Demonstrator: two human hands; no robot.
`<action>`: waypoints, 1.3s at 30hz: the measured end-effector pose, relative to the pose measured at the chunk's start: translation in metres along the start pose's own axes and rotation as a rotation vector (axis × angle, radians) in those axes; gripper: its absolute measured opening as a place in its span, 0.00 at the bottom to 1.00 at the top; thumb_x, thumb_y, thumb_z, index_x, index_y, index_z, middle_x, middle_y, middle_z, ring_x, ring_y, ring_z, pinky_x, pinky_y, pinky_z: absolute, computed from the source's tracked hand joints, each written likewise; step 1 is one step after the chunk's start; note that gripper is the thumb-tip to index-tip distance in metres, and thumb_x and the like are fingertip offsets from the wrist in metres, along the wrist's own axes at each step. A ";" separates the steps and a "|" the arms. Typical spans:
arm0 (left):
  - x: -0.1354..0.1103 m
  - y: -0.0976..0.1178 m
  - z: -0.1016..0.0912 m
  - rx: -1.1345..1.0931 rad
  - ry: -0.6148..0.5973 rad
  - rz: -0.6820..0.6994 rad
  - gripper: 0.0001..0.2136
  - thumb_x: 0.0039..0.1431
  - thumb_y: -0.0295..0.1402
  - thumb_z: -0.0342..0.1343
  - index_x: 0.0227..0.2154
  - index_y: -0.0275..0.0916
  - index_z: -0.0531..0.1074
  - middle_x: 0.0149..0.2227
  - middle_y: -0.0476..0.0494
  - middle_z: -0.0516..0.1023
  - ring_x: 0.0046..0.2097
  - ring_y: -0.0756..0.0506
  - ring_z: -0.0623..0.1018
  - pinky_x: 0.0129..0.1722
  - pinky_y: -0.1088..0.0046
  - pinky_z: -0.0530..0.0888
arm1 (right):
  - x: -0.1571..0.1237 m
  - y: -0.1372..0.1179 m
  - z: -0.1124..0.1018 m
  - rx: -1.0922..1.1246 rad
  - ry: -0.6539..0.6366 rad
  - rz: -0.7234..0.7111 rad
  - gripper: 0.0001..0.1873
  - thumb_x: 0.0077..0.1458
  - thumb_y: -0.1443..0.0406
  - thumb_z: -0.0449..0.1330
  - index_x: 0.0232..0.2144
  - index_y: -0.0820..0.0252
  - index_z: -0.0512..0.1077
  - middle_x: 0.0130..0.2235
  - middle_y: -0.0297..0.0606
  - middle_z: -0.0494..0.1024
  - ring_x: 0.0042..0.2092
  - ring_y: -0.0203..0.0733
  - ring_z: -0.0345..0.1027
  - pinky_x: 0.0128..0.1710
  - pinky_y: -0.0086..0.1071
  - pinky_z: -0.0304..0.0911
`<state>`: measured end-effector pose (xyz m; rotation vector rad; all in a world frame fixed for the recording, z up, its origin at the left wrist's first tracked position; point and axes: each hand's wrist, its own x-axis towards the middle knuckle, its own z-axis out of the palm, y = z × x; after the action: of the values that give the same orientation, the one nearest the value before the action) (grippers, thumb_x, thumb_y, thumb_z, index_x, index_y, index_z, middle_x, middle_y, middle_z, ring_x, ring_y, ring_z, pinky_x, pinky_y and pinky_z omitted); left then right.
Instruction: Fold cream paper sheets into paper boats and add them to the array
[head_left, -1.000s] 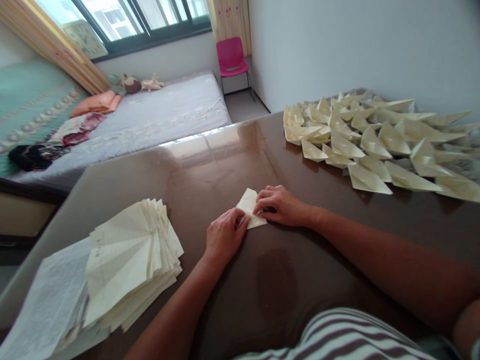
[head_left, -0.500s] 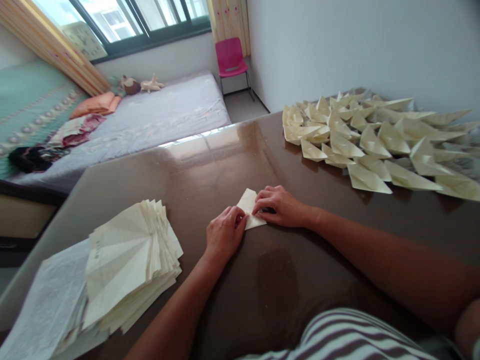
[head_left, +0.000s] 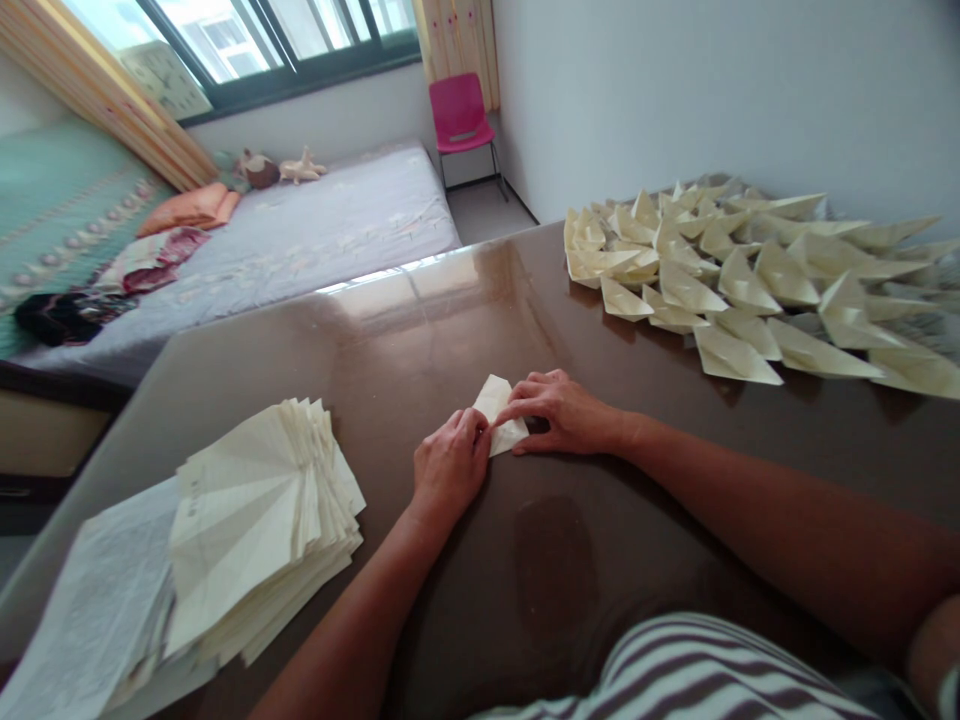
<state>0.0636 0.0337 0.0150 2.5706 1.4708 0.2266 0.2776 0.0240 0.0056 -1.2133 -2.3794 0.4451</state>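
Observation:
A small folded piece of cream paper [head_left: 509,432] lies on the glossy brown table [head_left: 450,360] between my hands. My left hand [head_left: 451,455] is closed at its left edge, thumb and fingers pinching the paper. From the right, my right hand [head_left: 559,412] reaches over it: the index finger is stretched out and presses on the paper near my left fingertips. The right thumb is apart from that finger, at the paper's lower right edge. My fingers hide part of the folds.
On the left lies a stack of creased cream sheets [head_left: 247,520] over greyish printed paper [head_left: 105,590]. Many folded paper boats [head_left: 739,285] crowd the table's right side by the wall. Beyond the table are a bed [head_left: 352,215] and a pink chair [head_left: 460,115].
My right index finger has stretched out leftward across the paper toward my left fingertips, and the right thumb has spread away from it. My left hand stays nearly still.

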 end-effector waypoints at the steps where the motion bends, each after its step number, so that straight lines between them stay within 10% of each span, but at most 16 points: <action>1: 0.000 0.000 0.000 0.014 -0.002 0.001 0.09 0.66 0.39 0.44 0.35 0.43 0.66 0.35 0.50 0.74 0.33 0.48 0.74 0.29 0.73 0.59 | 0.000 0.001 0.000 0.011 0.002 -0.007 0.18 0.53 0.52 0.63 0.46 0.45 0.75 0.43 0.36 0.77 0.44 0.43 0.65 0.45 0.37 0.51; 12: 0.002 -0.003 0.004 0.070 0.104 -0.009 0.09 0.66 0.36 0.44 0.41 0.43 0.69 0.39 0.48 0.74 0.32 0.48 0.74 0.26 0.73 0.63 | -0.001 0.000 -0.002 0.003 0.006 -0.075 0.11 0.57 0.53 0.59 0.36 0.48 0.79 0.39 0.35 0.79 0.39 0.39 0.65 0.41 0.33 0.53; 16: -0.003 -0.012 0.004 -0.029 0.298 0.217 0.12 0.66 0.32 0.44 0.47 0.42 0.71 0.45 0.44 0.76 0.47 0.45 0.73 0.44 0.71 0.71 | -0.001 -0.004 -0.003 -0.033 0.015 -0.070 0.11 0.58 0.54 0.59 0.35 0.48 0.79 0.39 0.34 0.79 0.40 0.39 0.66 0.41 0.33 0.53; 24: -0.028 -0.006 0.009 0.096 -0.059 0.468 0.36 0.63 0.51 0.43 0.66 0.32 0.45 0.67 0.34 0.50 0.68 0.39 0.52 0.63 0.59 0.59 | -0.001 -0.006 -0.004 -0.098 0.013 -0.100 0.14 0.60 0.53 0.56 0.34 0.51 0.78 0.39 0.34 0.78 0.42 0.39 0.65 0.40 0.34 0.52; 39: -0.028 -0.009 0.011 0.168 -0.067 0.461 0.34 0.65 0.51 0.39 0.66 0.35 0.44 0.68 0.37 0.46 0.69 0.42 0.48 0.65 0.63 0.52 | -0.009 -0.057 -0.018 -0.500 -0.223 -0.096 0.09 0.60 0.69 0.54 0.39 0.65 0.74 0.39 0.44 0.76 0.41 0.46 0.67 0.41 0.41 0.57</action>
<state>0.0449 0.0135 0.0006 2.9903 0.8898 0.0738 0.2526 -0.0144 0.0459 -1.2961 -2.8347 -0.0598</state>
